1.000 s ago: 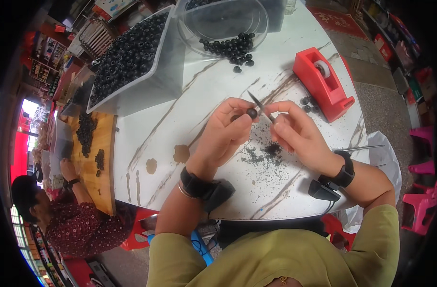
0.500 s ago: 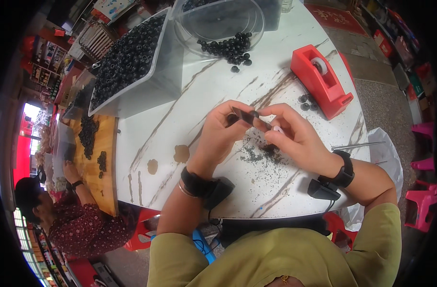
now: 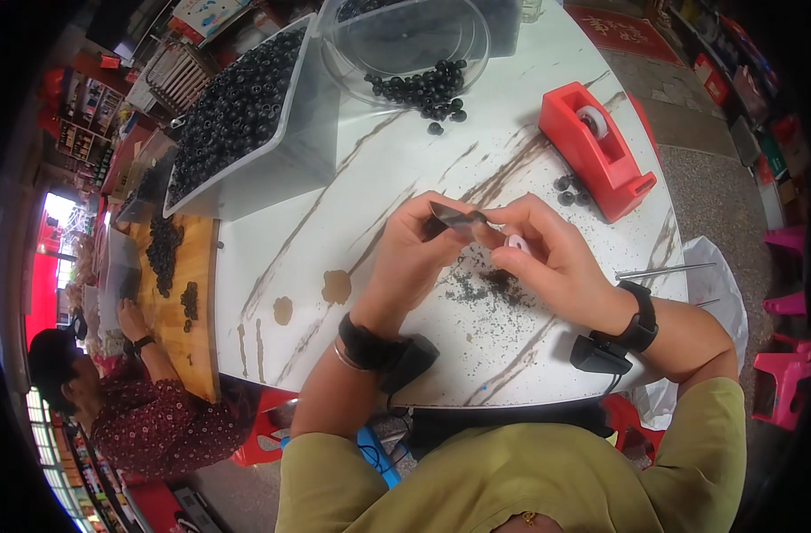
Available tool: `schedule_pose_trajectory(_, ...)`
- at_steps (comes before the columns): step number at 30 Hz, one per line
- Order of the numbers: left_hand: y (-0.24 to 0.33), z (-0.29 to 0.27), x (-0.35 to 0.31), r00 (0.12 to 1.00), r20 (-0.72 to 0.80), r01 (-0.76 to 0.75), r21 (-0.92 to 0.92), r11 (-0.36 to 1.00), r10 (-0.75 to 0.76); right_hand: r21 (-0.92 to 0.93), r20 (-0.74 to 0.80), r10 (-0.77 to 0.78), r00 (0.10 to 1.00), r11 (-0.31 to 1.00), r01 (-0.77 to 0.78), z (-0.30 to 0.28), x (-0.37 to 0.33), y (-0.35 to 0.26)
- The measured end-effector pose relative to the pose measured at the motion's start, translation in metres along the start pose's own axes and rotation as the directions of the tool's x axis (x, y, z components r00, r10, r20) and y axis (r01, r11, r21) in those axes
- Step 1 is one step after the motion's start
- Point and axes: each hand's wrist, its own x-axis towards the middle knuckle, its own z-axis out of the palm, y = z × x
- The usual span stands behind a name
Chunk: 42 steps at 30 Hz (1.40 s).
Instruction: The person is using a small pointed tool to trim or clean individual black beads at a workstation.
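Observation:
My right hand is closed round a small knife with a pale pink handle. The blade points left across my left hand's fingertips. My left hand is closed in a pinch beside the blade, against a small black round part mostly hidden by fingers and blade. Both hands hover over the white marbled table. Below them lie black crumbs and shavings.
A clear bin full of black round parts stands at the left. Beyond is a clear round lid with several more. A red tape dispenser sits at the right, near metal rods. A co-worker sits at a wooden board.
The knife blade has tilted and shows more of its length above my left fingers. My right hand has shifted slightly with it; both hands stay in nearly the same place.

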Motion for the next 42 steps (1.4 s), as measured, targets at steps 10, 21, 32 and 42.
schedule_pose_trajectory(10,-0.001,0.004,0.000,0.999,-0.031,-0.031,0.068,0.997,0.033,-0.080,-0.028,0.011,1.000,0.997,-0.014,0.000,-0.001,0.000)
schedule_pose_trajectory(21,-0.005,-0.002,0.000,1.000,0.002,-0.008,-0.005,1.000,0.008,-0.110,-0.050,-0.016,0.999,0.994,0.011,0.002,-0.001,-0.006)
schedule_pose_trajectory(32,0.000,0.005,0.001,1.000,-0.010,0.022,0.033,0.999,-0.022,-0.036,-0.035,0.006,0.999,0.999,-0.007,-0.001,0.003,0.004)
schedule_pose_trajectory(42,0.006,-0.010,0.017,0.966,-0.215,0.047,-0.388,0.920,-0.140,0.270,-0.112,-0.013,0.994,0.962,0.043,-0.001,0.009,0.006)
